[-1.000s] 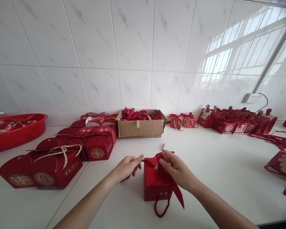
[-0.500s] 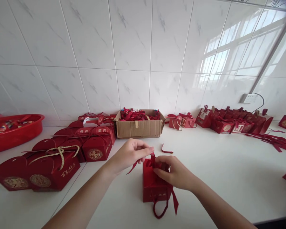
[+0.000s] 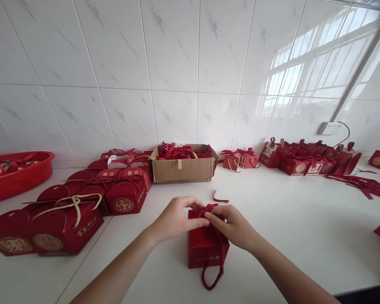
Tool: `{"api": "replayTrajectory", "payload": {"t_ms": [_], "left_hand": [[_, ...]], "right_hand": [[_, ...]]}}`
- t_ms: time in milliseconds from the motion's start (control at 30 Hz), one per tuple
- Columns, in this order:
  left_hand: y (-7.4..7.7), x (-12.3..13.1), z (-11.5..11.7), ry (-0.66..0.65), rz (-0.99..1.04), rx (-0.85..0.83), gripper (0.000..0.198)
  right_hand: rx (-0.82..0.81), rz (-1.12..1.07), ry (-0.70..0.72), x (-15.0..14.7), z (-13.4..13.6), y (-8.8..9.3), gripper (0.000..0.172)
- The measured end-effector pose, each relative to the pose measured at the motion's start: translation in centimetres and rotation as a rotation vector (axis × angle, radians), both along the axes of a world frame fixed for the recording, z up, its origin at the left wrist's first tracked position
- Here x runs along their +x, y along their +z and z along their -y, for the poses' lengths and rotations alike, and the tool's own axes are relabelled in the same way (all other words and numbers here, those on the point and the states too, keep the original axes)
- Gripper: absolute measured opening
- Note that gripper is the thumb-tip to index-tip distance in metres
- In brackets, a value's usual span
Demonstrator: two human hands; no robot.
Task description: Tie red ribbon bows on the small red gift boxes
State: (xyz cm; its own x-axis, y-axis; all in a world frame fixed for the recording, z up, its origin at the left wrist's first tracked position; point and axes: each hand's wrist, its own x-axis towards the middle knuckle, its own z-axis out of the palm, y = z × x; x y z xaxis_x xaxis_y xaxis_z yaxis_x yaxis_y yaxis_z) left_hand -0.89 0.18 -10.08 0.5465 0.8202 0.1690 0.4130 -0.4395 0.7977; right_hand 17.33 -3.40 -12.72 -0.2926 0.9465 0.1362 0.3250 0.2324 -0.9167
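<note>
While pinching red ribbon (image 3: 211, 207) with left hand (image 3: 177, 217) and right hand (image 3: 236, 228), poised just over top of red box (image 3: 198, 258), straight below on white counter (image 3: 278, 228); toward far edge, about equally near (can't make out any long axis).

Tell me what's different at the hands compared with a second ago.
The left hand has moved right, in over the red card gift box, and now meets the right hand at the flat red fabric ribbon. The ribbon tail that stuck out past the box's right side no longer shows there. The gift box and open brown cardboard carton stayed put.
</note>
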Motion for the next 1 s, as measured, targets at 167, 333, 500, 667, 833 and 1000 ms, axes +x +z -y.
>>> {"api": "replayTrajectory", "payload": {"t_ms": [167, 333, 500, 667, 833, 1000], "left_hand": [[-1.7, 0.3, 0.7, 0.095, 0.085, 0.055, 0.014], [-2.6, 0.6, 0.8, 0.064, 0.161, 0.05, 0.013], [-3.1, 0.6, 0.9, 0.074, 0.19, 0.04, 0.011], [-3.3, 0.5, 0.9, 0.155, 0.161, 0.118, 0.013], [-3.5, 0.3, 0.8, 0.143, 0.152, 0.097, 0.009], [-3.6, 0.3, 0.8, 0.156, 0.127, 0.116, 0.009]], "right_hand": [[-0.005, -0.131, -0.141, -0.5, 0.1, -0.6, 0.021], [0.022, -0.229, -0.228, -0.9, 0.3, -1.4, 0.026], [0.184, -0.045, -0.209, -0.9, 0.4, -1.1, 0.013], [0.236, 0.158, -0.185, -0.1, 0.4, -0.9, 0.017], [0.295, 0.238, -0.209, 0.3, 0.6, -1.4, 0.021], [0.077, 0.109, -0.206, 0.5, 0.6, -1.3, 0.023]]}}
